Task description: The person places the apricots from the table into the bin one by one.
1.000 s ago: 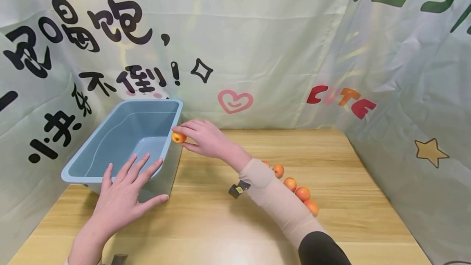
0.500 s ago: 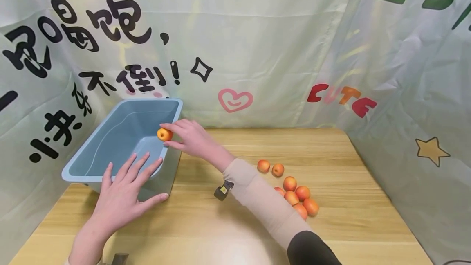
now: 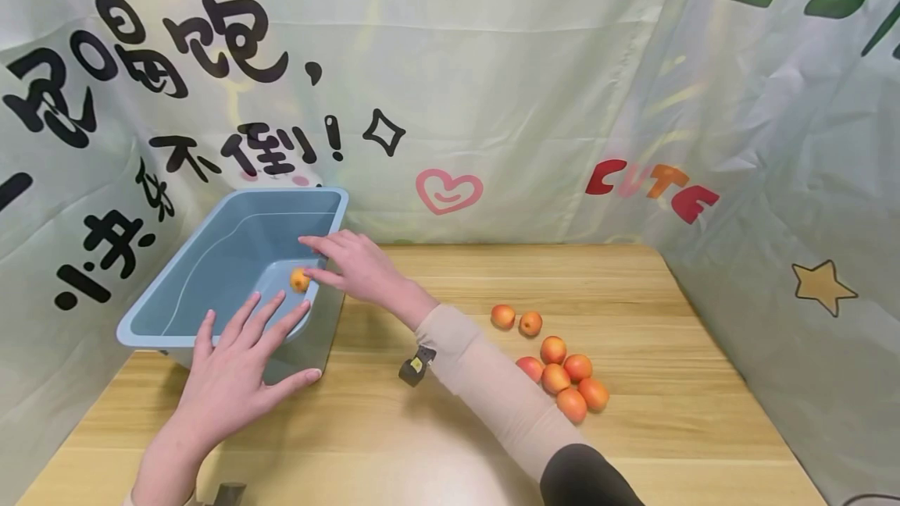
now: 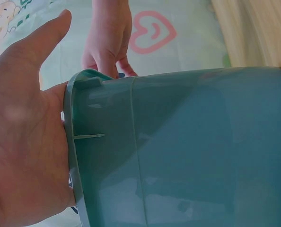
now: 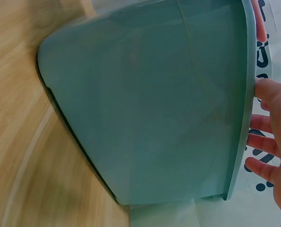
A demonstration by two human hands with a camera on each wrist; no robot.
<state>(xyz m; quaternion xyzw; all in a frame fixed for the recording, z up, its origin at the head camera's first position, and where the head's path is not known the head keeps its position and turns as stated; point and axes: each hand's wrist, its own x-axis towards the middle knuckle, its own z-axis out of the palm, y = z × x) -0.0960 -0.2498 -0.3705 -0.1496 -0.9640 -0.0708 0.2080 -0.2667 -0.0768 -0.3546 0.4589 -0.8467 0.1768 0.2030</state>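
Observation:
A blue plastic basin [image 3: 151,342] stands at the left of the table. My left hand [image 3: 232,373] rests across its near rim with spread fingers, and the left wrist view has its palm beside that rim. Over the basin's right rim reaches my right hand [image 3: 358,268], its thumb and fingers parted. An apricot [image 3: 299,279] shows inside the basin just past the right thumb, no longer between the fingers; I cannot tell whether it touches the bottom. In the right wrist view, the right fingers [image 5: 261,142] extend over the rim above the basin's outer wall [image 5: 140,104].
Several orange-red apricots [image 3: 555,378] lie loosely grouped on the wooden table [image 3: 436,459], right of my right forearm. Two more apricots [image 3: 516,319] sit a little behind them. Printed cloth [image 3: 520,100] hangs behind the table and along its sides.
My right hand has moved left over the basin's rim and let go of the apricot, which has dropped lower into the basin. The left hand has stayed in place.

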